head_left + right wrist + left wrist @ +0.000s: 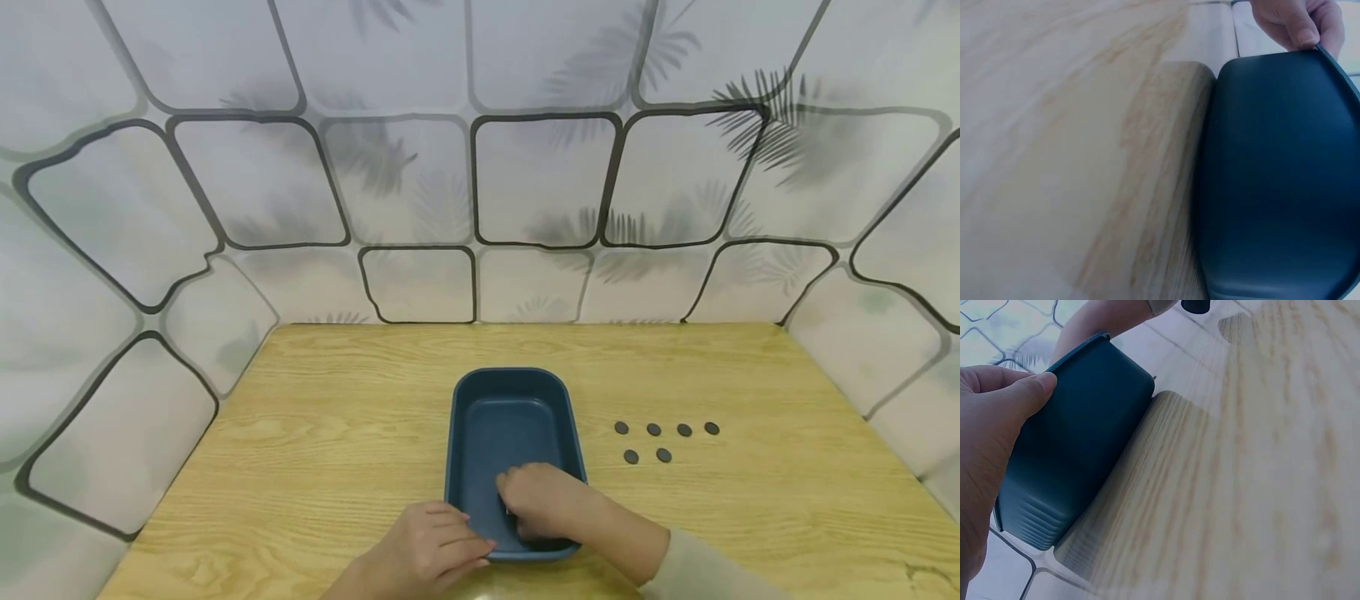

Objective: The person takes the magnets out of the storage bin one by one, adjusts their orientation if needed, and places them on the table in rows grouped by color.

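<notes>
A dark blue rectangular plastic bin point(513, 425) stands upright on the table. My left hand point(435, 546) pinches the rim at its near left corner; in the left wrist view the thumb point(1038, 387) lies against the outer wall. My right hand point(543, 500) reaches down inside the near right part of the bin with its fingers curled. A tiny pale spot shows by those fingers, and I cannot tell what they hold. Several small dark grey round discs point(654, 430) lie flat on the table to the right of the bin, in two rows.
The wood-grain table point(337, 433) runs back to a patterned wall covering point(540, 179) with grey outlines and leaf shadows. The same covering rises along the left and right sides. The bin's walls surround my right hand.
</notes>
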Demonstrator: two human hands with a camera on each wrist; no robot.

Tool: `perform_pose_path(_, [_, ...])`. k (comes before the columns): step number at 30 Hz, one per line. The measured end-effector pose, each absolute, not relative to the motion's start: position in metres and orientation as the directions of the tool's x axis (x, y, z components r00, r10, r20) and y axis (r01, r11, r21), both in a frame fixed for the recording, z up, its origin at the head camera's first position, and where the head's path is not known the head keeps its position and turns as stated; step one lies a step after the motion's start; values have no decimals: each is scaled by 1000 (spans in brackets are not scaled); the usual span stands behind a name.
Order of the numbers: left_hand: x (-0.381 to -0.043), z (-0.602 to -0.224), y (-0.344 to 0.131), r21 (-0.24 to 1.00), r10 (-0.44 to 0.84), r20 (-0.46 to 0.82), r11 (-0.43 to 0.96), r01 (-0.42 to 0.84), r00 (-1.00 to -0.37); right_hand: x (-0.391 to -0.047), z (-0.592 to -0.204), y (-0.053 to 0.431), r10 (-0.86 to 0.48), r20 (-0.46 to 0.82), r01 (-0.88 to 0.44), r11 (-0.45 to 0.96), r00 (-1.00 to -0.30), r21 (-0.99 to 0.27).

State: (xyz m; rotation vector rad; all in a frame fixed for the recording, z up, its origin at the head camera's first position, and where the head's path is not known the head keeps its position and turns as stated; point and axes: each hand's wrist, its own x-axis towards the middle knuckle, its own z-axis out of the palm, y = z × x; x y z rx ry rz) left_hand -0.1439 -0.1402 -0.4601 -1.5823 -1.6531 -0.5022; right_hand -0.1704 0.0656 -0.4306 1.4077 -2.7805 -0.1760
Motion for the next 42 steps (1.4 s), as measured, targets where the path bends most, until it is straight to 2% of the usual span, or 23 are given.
perform_pose_path(3, [-144,-460,-141,-225,659,749,150,963,72,-172,-430,66,-791,-64,-793,603,-608,88])
perform_pose_path(9, [-144,-460,-141,-219,665,744,154,964,63,-180,-424,72,-728,-166,-722,684,-665,-107])
perform_pose_path(14, [-144,-462,-142,-199,668,743,156,968,45,-187,-423,74,-736,-171,-716,677,-655,-169])
perform_pose_path(22, [-144,-464,-143,-199,672,740,161,967,40,-188,-424,76,-746,-140,-728,665,-651,-163])
perform_pose_path(30, [-144,-462,-143,-221,665,744,156,963,63,-182,-424,72,-716,-128,-718,695,-686,-40])
perform_pose_path(37, [-144,-463,-143,-221,665,744,162,962,59,-188,-423,79,-765,-97,-753,644,-637,-136])
perform_pose_path(42, [-143,-463,-143,-204,668,743,165,965,43,-192,-416,89,-798,-33,-759,585,-602,-286])
